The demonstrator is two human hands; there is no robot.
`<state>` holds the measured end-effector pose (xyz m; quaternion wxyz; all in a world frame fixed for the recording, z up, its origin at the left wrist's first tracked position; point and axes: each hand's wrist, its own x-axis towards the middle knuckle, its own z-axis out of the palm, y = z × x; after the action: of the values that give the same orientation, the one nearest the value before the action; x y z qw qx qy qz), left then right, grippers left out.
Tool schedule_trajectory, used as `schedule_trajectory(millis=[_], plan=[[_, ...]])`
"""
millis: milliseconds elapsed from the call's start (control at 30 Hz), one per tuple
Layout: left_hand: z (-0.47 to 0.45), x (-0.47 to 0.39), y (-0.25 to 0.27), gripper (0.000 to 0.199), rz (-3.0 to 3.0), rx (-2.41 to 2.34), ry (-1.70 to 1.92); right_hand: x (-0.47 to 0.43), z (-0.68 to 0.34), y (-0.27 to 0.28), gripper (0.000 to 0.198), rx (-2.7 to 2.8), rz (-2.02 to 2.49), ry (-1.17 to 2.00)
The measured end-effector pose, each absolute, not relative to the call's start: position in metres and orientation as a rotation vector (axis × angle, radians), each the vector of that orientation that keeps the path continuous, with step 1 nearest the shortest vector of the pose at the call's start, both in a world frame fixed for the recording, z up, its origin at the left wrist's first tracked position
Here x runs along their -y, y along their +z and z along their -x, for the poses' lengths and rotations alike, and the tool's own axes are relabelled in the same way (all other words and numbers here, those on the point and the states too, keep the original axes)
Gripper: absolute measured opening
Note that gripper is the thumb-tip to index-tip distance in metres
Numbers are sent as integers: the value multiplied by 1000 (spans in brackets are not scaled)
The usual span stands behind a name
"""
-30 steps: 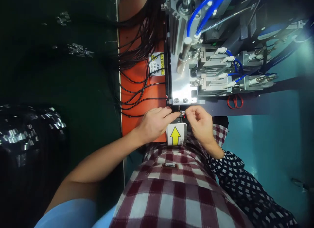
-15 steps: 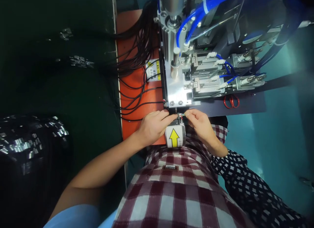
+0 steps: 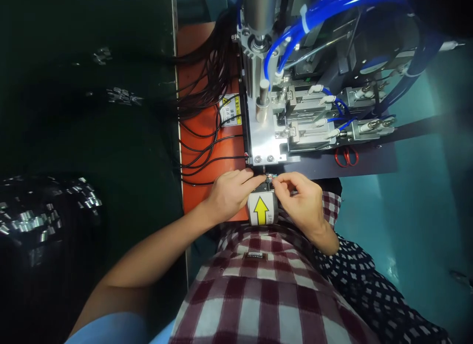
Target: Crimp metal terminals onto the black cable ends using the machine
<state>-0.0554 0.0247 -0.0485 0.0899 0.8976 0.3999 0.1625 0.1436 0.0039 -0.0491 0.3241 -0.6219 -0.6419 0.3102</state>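
A small fixture [image 3: 268,181] sits at the front of a metal machine [image 3: 264,144], and thin coloured wires [image 3: 274,177] cross it. From the left, my left hand [image 3: 229,193] reaches in with a finger stretched to the fixture and its other fingers curled. Whatever lies under that fingertip is too small to make out. My right hand [image 3: 303,201] pinches the wires between thumb and forefinger at the fixture's right side. Just below the fingertips is a white label with a yellow arrow [image 3: 260,211].
Black cables [image 3: 207,100] run across an orange-red board [image 3: 195,196] on the left. Blue air tubes [image 3: 328,11] arch over several small cylinders [image 3: 314,137]. Red-handled scissors [image 3: 346,157] lie on the dark plate [image 3: 373,159] to the right.
My right hand has moved slightly left and down, bringing its pinching fingertips closer to the fixture. My left hand stays at about the same place.
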Motion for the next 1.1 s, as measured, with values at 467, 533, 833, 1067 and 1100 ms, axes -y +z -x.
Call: schedule_trajectory(millis=[467,533,833,1067,1100], plan=[[48,-16,-36,26,-2765,-1419,393,-32,-176,-90,11,2186,1205,570],[46,-11,-33,28,-2798,-1439,305,-25,-174,-95,13,2037,1298,634],[48,-12,-35,31,-2757,-1328,232,-15,-154,-74,18,1250,1435,1430],[48,-12,-36,32,-2754,-1335,209,-25,-156,-68,13,1693,1452,1143],[48,-12,-36,32,-2744,-1335,210,-24,-157,-69,12,1774,1450,1036]])
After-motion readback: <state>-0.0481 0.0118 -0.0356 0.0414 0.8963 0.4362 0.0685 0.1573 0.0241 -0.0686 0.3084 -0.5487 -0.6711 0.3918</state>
